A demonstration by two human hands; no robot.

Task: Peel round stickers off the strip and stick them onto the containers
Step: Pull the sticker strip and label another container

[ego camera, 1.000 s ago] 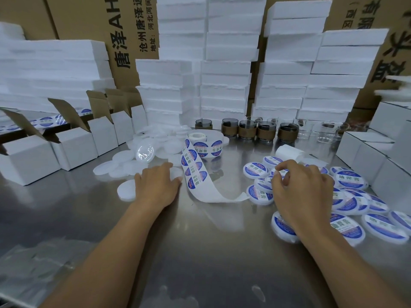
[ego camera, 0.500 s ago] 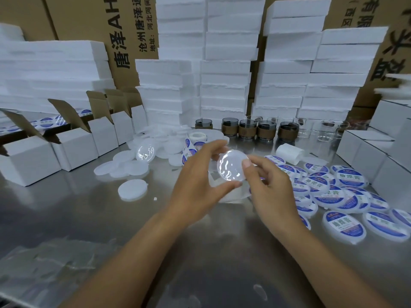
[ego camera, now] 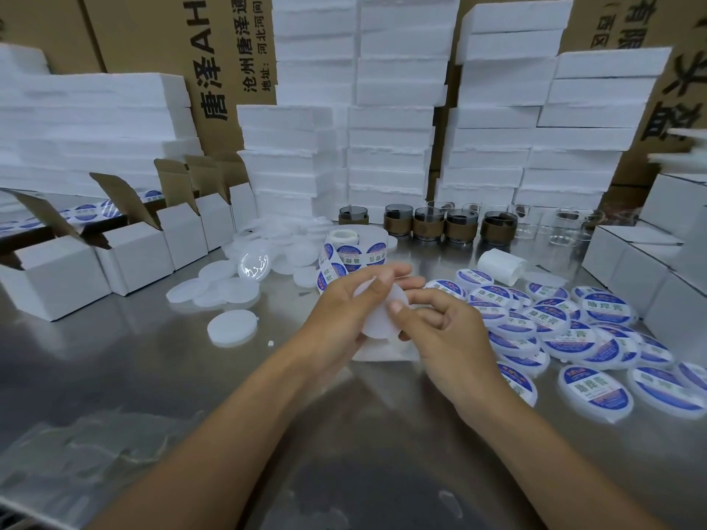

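My left hand (ego camera: 340, 311) holds a plain white round container (ego camera: 377, 319) above the steel table, fingers curled round its left rim. My right hand (ego camera: 443, 330) touches the container's right edge with its thumb on the face; its other fingers are curled beneath. Behind the hands lies the sticker strip (ego camera: 336, 267) with blue-and-white round stickers, running back to its roll (ego camera: 359, 242). Unlabelled white containers (ego camera: 233, 327) lie to the left. Labelled containers (ego camera: 597, 388) are spread out at the right.
Open white cartons (ego camera: 134, 254) line the left side, closed ones (ego camera: 650, 269) the right. Foam block stacks (ego camera: 390, 147) and brown cardboard boxes stand behind. Dark glass jars (ego camera: 428, 223) and clear glasses (ego camera: 566, 227) sit at the back. A white paper roll (ego camera: 501, 263) lies near them.
My left hand picked a plain container from the left pile and brought it to the middle. My right hand left the labelled pile and joined it; both have since lowered slightly.
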